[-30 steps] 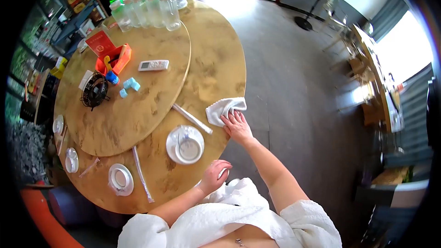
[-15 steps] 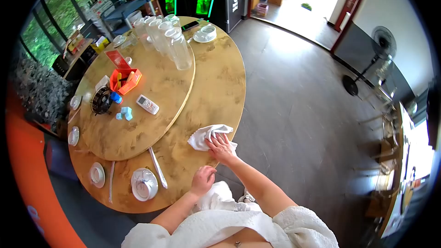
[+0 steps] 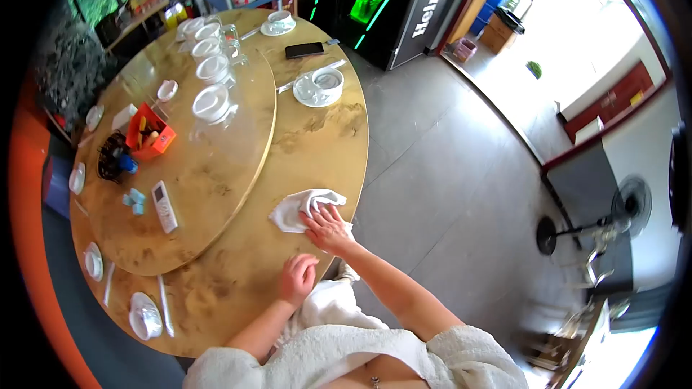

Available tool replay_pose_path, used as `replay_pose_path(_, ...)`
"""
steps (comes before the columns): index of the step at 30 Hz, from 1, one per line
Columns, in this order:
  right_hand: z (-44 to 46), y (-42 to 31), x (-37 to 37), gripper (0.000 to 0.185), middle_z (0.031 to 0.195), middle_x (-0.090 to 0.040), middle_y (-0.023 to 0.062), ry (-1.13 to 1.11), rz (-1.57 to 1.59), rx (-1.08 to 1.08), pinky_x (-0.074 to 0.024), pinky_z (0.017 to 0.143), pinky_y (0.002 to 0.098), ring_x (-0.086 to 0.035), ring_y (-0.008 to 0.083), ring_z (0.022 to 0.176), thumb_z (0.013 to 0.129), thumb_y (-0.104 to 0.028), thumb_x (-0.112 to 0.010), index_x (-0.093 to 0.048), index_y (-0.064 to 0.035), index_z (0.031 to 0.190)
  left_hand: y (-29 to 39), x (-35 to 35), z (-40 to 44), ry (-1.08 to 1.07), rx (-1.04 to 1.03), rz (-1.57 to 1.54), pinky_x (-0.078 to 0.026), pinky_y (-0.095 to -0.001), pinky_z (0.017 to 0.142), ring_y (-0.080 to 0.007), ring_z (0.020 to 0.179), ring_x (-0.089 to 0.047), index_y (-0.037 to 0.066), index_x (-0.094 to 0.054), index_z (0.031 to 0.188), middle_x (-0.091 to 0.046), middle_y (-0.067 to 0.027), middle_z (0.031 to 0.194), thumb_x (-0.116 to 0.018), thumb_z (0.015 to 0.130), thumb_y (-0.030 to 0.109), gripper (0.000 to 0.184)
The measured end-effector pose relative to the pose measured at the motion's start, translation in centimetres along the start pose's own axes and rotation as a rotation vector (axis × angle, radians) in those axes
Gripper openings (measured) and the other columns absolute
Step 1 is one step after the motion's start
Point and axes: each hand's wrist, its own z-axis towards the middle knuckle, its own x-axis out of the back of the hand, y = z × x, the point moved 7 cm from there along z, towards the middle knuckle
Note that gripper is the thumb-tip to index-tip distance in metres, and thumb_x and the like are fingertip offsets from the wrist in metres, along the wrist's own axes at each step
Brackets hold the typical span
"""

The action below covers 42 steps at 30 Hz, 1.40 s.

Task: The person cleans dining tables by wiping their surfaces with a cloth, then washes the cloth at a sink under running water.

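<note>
White cloth (image 3: 290, 212) lies near the bench's (image 3: 317, 151) right edge, partly hidden under your right hand (image 3: 328, 230), fingers slightly spread; your left hand (image 3: 298, 279) curls, palm hidden, its grip I cannot tell.

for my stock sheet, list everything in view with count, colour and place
table: one, tan, left
turntable: one, tan, on table
cloth: one, white, table's right edge
jugs: several, clear, turntable
remote: one, white, turntable
box: one, orange, turntable
wire object: one, black, turntable
cubes: several, blue, turntable
phone: one, black, table
dish sets: several, white, around table
fan: one, black, right
lit cabinets: count unclear, dark, top
left hand: one, bare, table edge
right hand: one, bare, on cloth
</note>
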Motion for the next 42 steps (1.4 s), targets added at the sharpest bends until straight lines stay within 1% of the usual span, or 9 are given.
replay_pose_path(10,8.5,11.8,2.1,0.051,0.133,-0.033,0.0108,-0.208,0.135,0.437,-0.0163,0.104,0.0407,-0.026,0.0273,0.125,0.085,-0.030,-0.043,-0.030,-0.0116,0.130,2.6,-9.7,19.7,0.063,0.020,-0.073,-0.042,-0.0358,0.075,-0.0276,0.079,-0.054,0.004,-0.055,0.080,-0.056,-0.0106,0.081,-0.051,0.071,0.001,0.010)
replay_pose_path(15,14.2,24.2,8.5,0.037,0.117,-0.049,0.0113,-0.076,0.222,0.609,-0.0315,0.098,0.0383,-0.043,0.0268,0.113,0.079,-0.017,-0.052,-0.047,-0.0080,0.115,0.8,-14.4,26.2,0.121,0.199,0.025,-0.046,-0.0333,0.064,-0.0251,0.072,-0.056,0.005,-0.056,0.080,-0.058,-0.0092,0.077,-0.052,0.072,0.000,0.011)
replay_pose_path(17,17.4,30.6,10.0,0.029,0.106,-0.055,0.0098,0.000,0.356,0.579,-0.0440,0.083,0.0362,-0.053,0.0270,0.098,0.075,-0.014,-0.055,-0.053,-0.0075,0.103,0.5,-18.1,30.5,0.148,0.322,-0.008,-0.046,-0.0328,0.062,-0.0245,0.071,-0.057,0.006,-0.056,0.082,-0.058,-0.0096,0.078,-0.053,0.073,0.001,0.011)
replay_pose_path(20,23.0,44.1,7.7,0.020,0.074,-0.057,0.0030,-0.219,0.845,-0.274,-0.0392,0.050,0.0279,-0.048,0.0110,0.060,0.086,-0.022,-0.049,-0.057,-0.0036,0.084,1.0,-23.5,38.3,0.206,0.533,-0.289,-0.047,-0.0308,0.059,-0.0230,0.071,-0.059,0.006,-0.057,0.088,-0.060,-0.0092,0.082,-0.052,0.079,0.005,0.011)
replay_pose_path(22,27.6,48.9,11.5,0.034,0.068,-0.053,0.0036,-0.172,1.199,-0.551,-0.0403,0.055,0.0300,-0.046,0.0101,0.064,0.089,-0.031,-0.043,-0.057,0.0008,0.085,2.3,-26.8,44.3,0.028,0.419,-0.290,-0.047,-0.0310,0.062,-0.0224,0.073,-0.060,0.006,-0.057,0.090,-0.060,-0.0094,0.082,-0.051,0.080,0.006,0.012)
replay_pose_path(24,33.0,53.0,12.5,0.034,0.078,-0.056,0.0037,-0.065,1.303,-0.522,-0.0410,0.064,0.0254,-0.049,0.0101,0.072,0.090,-0.029,-0.042,-0.057,0.0017,0.092,2.6,-27.5,49.5,-0.021,0.382,-0.290,-0.046,-0.0310,0.064,-0.0224,0.074,-0.060,0.005,-0.056,0.093,-0.060,-0.0106,0.083,-0.051,0.080,0.008,0.013)
replay_pose_path(33,53.5,60.0,16.0,0.036,0.086,-0.056,0.0035,-0.203,1.318,-0.389,-0.0413,0.068,0.0232,-0.050,0.0092,0.077,0.090,-0.029,-0.041,-0.055,0.0014,0.102,-14.8,-22.8,66.1,0.710,0.771,-0.811,-0.043,-0.0216,0.060,-0.0107,0.068,-0.056,0.004,-0.054,0.093,-0.060,-0.0047,0.077,-0.047,0.088,0.017,0.015)
replay_pose_path(39,67.9,65.2,13.3,0.036,0.087,-0.058,0.0035,-0.278,1.056,-0.298,-0.0401,0.066,0.0227,-0.051,0.0090,0.077,0.089,-0.030,-0.041,-0.055,0.0002,0.102,-24.8,-25.0,77.8,0.690,0.841,-0.913,-0.045,-0.0227,0.059,-0.0108,0.066,-0.056,0.004,-0.054,0.093,-0.060,-0.0056,0.077,-0.047,0.088,0.018,0.017)
replay_pose_path(42,76.0,61.1,15.4,0.036,0.084,-0.059,0.0041,-0.423,1.016,-0.174,-0.0400,0.064,0.0235,-0.051,0.0092,0.074,0.089,-0.030,-0.042,-0.054,-0.0003,0.104,-25.4,-23.6,82.7,0.619,0.815,-0.900,-0.045,-0.0235,0.062,-0.0118,0.067,-0.056,0.003,-0.055,0.093,-0.060,-0.0057,0.079,-0.047,0.088,0.018,0.018)
